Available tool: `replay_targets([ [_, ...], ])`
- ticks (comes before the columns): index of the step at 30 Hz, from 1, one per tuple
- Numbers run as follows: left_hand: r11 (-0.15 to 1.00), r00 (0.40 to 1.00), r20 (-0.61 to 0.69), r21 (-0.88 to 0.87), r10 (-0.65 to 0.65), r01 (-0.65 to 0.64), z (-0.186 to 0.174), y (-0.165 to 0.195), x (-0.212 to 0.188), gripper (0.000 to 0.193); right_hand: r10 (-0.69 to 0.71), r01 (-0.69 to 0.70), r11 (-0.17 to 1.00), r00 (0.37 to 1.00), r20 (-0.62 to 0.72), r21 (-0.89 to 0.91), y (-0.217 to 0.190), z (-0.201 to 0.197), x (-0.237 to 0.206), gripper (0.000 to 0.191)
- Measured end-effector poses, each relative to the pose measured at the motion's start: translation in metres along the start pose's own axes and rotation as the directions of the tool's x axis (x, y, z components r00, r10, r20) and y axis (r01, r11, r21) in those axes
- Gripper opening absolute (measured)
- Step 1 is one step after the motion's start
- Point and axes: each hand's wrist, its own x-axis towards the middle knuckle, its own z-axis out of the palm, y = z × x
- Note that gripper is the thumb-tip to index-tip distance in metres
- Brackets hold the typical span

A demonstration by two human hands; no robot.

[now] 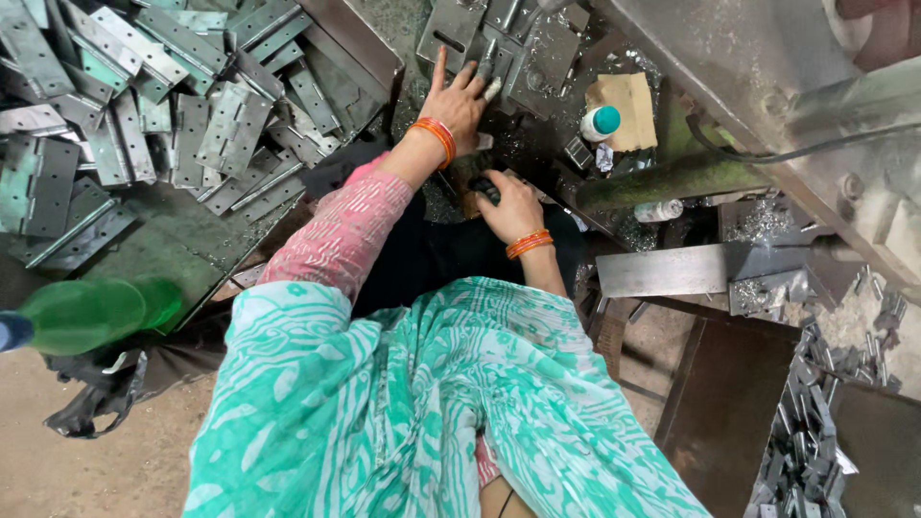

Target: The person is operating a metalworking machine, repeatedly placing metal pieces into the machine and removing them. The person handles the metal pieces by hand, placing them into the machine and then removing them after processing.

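My left hand [459, 102] reaches forward with fingers spread and rests flat on grey metal hinge plates [499, 48] lying on the machine bed. An orange bangle circles that wrist. My right hand [510, 203] sits lower, curled around a small dark knob or handle [485, 186] near the machine's front. It also wears orange bangles. A pink sleeve and a green patterned cloth cover my arms and lap.
A large heap of metal hinges [144, 96] fills a tray at the left. A green bottle [91, 312] lies at the left edge. A white bottle with a teal cap [601, 123] stands by brown cardboard [628, 107]. Small metal parts [815, 422] pile at the lower right.
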Motion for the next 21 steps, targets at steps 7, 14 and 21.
replay_targets([
  [7,0.996,0.997,0.021,0.044,0.077,-0.078,0.015,-0.016,0.021,0.084,0.081,-0.070,0.995,0.983,0.167,-0.071,-0.008,-0.002,0.005,0.047],
  [14,0.992,0.993,0.069,-0.085,0.097,-0.091,0.009,-0.029,0.053,0.095,0.091,-0.073,0.994,0.966,0.242,-0.083,0.009,0.007,0.007,0.055],
  [21,0.993,0.994,-0.008,0.034,0.109,-0.109,0.029,-0.034,0.052,0.073,0.144,-0.142,0.989,0.988,0.047,-0.035,0.024,0.089,-0.042,0.062],
])
